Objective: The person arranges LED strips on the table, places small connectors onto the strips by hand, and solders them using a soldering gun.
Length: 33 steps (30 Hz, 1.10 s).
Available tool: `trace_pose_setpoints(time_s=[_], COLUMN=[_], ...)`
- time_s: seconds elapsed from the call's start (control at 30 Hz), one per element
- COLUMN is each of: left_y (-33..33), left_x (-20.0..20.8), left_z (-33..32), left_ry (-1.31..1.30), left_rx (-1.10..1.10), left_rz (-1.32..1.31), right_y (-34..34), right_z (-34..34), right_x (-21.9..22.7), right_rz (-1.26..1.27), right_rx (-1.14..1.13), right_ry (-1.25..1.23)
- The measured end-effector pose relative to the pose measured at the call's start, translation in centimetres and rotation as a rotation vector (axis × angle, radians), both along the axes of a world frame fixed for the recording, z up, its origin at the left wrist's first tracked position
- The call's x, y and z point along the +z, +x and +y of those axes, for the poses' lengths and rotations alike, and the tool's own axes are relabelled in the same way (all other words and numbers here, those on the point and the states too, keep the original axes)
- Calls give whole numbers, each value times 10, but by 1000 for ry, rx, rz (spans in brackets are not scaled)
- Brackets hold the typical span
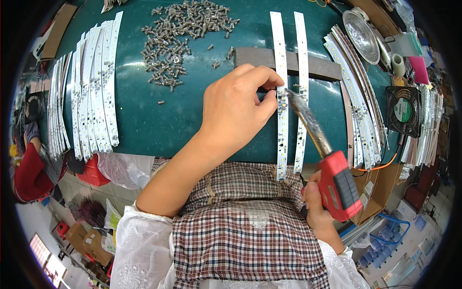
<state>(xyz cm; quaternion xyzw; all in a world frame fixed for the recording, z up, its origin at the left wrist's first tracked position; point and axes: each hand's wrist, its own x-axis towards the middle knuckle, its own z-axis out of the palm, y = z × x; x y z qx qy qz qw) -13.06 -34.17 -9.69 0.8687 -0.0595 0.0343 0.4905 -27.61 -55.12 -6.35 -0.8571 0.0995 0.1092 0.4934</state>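
Two narrow white LED strips run side by side away from me, a left LED strip (282, 135) and a right LED strip (301, 48). Both lie across a dark grey bar (321, 69). My left hand (233, 106) is at the left strip with thumb and forefinger drawn together at its edge; whatever they pinch is hidden. In my right hand (315, 204) is a red and black soldering gun (339, 188), gripped by its handle. The gun's metal barrel slants up to the left, its tip at the left strip, close to my left fingertips. Whether it touches cannot be made out.
Small metal connectors (168, 48) lie heaped at the far middle of the green table (139, 127). Stacked LED strips stand left (94, 91) and right (358, 106). A black fan (403, 111) and a metal dish (361, 36) are at right. Another person's red sleeve (31, 173) shows far left.
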Motion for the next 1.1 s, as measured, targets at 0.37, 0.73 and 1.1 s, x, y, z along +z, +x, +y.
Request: trace_pose_setpoints(time_s=[0.37,0.73,1.1], left_y=[2,-3,-2], left_x=[8,14,5], left_z=[0,-1,-12], left_ry=[-26,-179,-238], left_rx=[-15,-132,-123], left_rz=[67,174,133], right_y=[53,114,131], right_z=[4,-12,-18], right_x=[35,-1,-6], right_rz=[-493,-527,-514], right_rx=[-501,-247,-209], right_ry=[53,-837,-887])
